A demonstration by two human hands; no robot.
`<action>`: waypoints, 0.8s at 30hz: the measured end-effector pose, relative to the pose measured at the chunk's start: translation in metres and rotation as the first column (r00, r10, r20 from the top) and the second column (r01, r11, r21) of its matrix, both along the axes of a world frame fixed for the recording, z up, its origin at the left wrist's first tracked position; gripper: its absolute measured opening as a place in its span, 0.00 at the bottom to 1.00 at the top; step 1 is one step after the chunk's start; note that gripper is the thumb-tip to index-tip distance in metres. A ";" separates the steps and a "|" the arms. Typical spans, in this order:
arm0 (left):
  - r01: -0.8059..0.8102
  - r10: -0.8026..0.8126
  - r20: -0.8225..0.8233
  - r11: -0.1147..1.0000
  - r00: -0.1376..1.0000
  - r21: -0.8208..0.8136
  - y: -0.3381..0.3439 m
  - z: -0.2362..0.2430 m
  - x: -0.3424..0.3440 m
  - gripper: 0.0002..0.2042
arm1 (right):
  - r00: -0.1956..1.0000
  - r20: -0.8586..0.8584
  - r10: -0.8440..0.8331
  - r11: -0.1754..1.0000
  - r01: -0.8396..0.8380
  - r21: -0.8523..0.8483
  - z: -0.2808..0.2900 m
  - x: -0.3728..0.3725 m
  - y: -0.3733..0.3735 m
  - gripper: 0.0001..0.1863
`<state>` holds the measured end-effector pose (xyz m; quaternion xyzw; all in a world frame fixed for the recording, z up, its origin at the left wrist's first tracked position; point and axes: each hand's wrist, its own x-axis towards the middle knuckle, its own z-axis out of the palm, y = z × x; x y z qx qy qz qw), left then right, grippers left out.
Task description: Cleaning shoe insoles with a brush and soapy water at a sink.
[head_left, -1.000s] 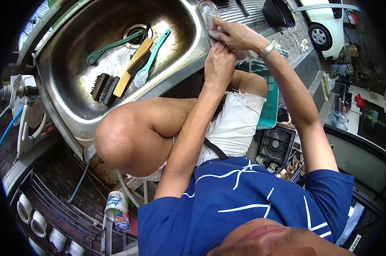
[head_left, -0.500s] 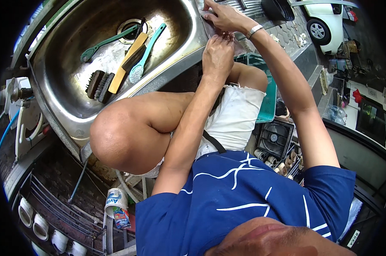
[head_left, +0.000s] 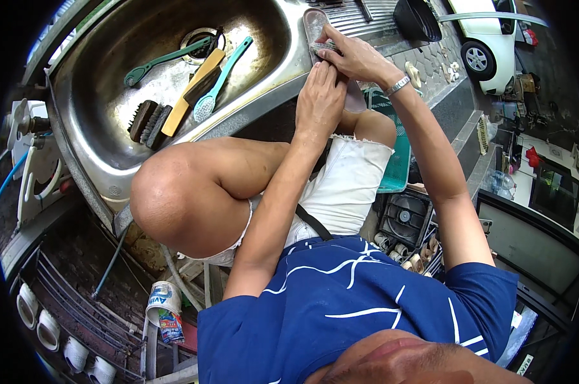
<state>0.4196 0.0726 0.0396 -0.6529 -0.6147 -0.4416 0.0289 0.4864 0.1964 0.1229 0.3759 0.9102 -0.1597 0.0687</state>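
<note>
Currently, nearest cam: operator's navy T-shirt w/ wht line print (head_left: 347, 294) and frayed wht cloth shorts (head_left: 347, 185). Beyond: L hand (head_left: 320, 99) is bent over mid-section of a long, flat, round-ended pinkish-grey strip (head_left: 315, 24); thumb hidden, so full grip can't be told. R hand (head_left: 361, 59) pinches a small grey textured item (head_left: 325, 47) against strip's upper half; item type unclear. Strip lies along R edge of sink, lower end near R knee.

Containers, near to far:
- Wht plastic tub (head_left: 164, 296), tilted, lower L; blue/red printed packet (head_left: 170, 326) at its mouth, insertion depth n/a.
- Green slotted plastic basket (head_left: 401, 153), beside R knee; contents not visible.
- Stainless-steel sink basin (head_left: 100, 89), stained. Contents: 2 dark block brushes w/ bristles (head_left: 147, 124), side by side; flat yellow bar (head_left: 186, 102) w/ dark brn brush (head_left: 202, 88) against it; turquoise long-handled brush w/ wht bristles (head_left: 223, 82); dark-green long-handled brush (head_left: 164, 62), handle end nr drain.
- Blk round bucket (head_left: 412, 20), on ribbed metal drainboard (head_left: 366, 29); contents n/a.

Farthest, upper R: wht car (head_left: 499, 40).
</note>
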 end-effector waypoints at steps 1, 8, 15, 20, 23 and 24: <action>-0.005 0.005 -0.001 1.000 1.000 -0.005 0.003 -0.006 0.001 0.13 | 1.000 -0.001 0.005 1.000 -0.005 -0.005 0.000 -0.003 0.001 0.16; -0.052 0.052 0.000 0.997 0.999 -0.065 0.015 0.006 0.007 0.06 | 1.000 0.000 0.000 0.995 0.000 0.102 -0.014 -0.013 0.021 0.18; -0.074 0.071 -0.033 0.992 0.997 -0.101 0.019 0.016 0.014 0.08 | 0.993 -0.115 -0.015 0.979 0.038 0.201 -0.020 -0.013 0.029 0.16; -0.091 0.083 -0.062 0.986 0.995 -0.141 0.013 0.007 0.012 0.08 | 0.995 0.014 0.102 0.995 -0.102 0.016 -0.009 -0.003 0.019 0.19; -0.069 0.068 -0.016 0.995 0.998 -0.070 0.020 0.022 0.016 0.09 | 0.999 0.011 -0.044 0.997 0.043 0.071 -0.008 -0.011 0.040 0.18; -0.035 0.036 0.018 0.997 0.999 -0.066 0.022 0.029 0.019 0.08 | 0.994 -0.008 0.107 0.982 -0.104 0.156 -0.025 -0.006 0.066 0.17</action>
